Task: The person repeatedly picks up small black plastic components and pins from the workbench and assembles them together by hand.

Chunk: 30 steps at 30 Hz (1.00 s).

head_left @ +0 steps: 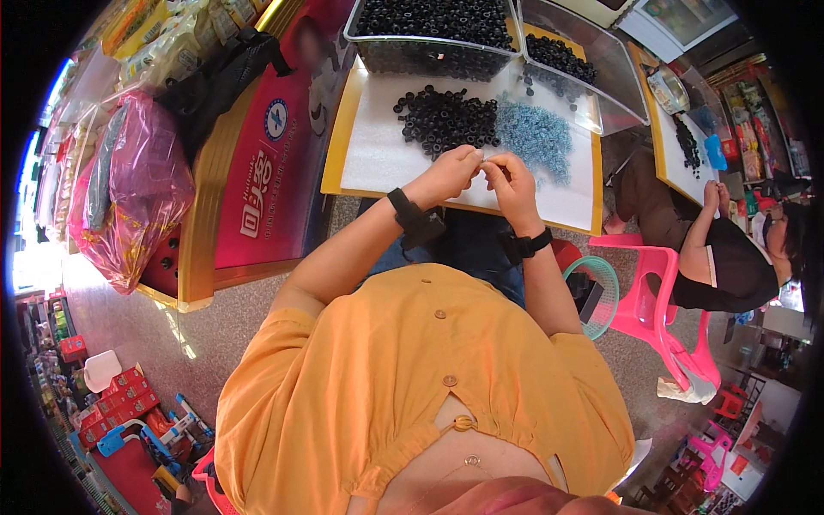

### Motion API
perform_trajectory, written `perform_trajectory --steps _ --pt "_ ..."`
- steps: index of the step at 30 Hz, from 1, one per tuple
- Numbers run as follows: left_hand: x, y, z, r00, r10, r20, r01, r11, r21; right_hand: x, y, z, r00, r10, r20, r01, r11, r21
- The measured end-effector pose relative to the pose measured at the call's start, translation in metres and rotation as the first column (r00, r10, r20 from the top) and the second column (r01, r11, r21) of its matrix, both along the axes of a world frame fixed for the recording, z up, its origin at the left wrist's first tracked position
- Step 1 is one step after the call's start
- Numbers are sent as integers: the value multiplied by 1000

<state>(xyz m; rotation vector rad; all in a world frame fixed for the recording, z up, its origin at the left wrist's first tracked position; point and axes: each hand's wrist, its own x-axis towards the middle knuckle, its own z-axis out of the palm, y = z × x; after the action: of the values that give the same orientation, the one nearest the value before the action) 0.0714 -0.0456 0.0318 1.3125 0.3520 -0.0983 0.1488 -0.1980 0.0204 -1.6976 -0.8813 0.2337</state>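
My left hand [454, 176] and my right hand [514, 190] meet over the near edge of a white-topped table [369, 163] with yellow edges. The fingertips of both pinch together. Whatever sits between them is too small and too covered to make out. Just beyond my fingers lies a pile of small black ring-shaped pieces [446, 118]. To its right spreads a heap of small clear bluish pieces [536, 142], touching the black pile. Each wrist wears a black band.
A clear bin [429, 58] full of black pieces stands at the table's far side, beside a second clear bin [605, 94] partly filled. A pink counter [266, 163] is on the left. At right are a green basket [608, 296], a pink chair [639, 292] and a seated person [730, 257].
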Motion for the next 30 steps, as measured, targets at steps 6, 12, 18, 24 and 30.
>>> perform_trajectory --steps 6,12,18,24,30 --pt "3 1 -8 960 36 278 -139 922 361 -3 6 6 934 44 -355 12 988 156" --pt "1 4 -5 864 -151 479 -279 649 708 1 10 15 632 80 -771 19 993 119" --pt "1 2 -8 886 -146 439 -236 673 701 3 12 12 679 97 -727 -47 995 89" --pt "5 5 -20 990 10 143 -61 933 354 4 9 -12 977 -24 -210 13 998 -54" --pt "2 5 -15 995 -16 -95 24 997 78 5 2 -1 998 -48 -46 44 996 -81"
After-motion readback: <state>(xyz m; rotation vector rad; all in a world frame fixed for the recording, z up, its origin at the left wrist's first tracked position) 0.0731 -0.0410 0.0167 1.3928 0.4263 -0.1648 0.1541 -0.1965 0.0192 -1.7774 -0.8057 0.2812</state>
